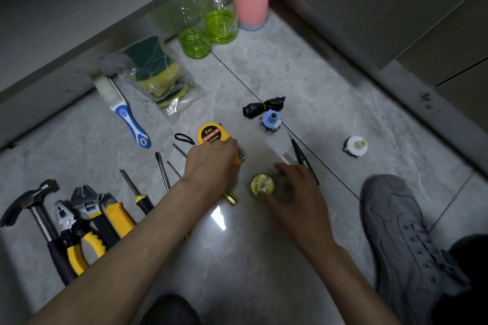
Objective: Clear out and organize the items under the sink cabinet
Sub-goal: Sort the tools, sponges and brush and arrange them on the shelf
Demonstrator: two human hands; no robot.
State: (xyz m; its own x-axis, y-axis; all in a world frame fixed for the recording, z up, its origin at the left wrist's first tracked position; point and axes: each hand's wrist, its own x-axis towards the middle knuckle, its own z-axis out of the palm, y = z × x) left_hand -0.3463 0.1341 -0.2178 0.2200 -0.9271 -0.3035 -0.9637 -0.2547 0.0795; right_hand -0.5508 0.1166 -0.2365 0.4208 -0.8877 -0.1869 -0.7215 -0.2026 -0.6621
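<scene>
The yellow tape measure (210, 134) lies on the floor tile at the end of the tool row, and the left hand (211, 166) curls over its lower edge, holding it. The right hand (295, 192) rests loose-fingered on a round yellow tin (262, 185) just beside it. This looks like the sorting step: next, each piece needs lining up beside the screwdrivers (163, 174).

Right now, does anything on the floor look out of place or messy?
Mostly tidy: tools lie in a row at left. The crumpled black bag, blue fitting and white cap lie scattered, apart from any group. Dark specks of debris sit on the cabinet ledge at right. Nothing looks spilled.
</scene>
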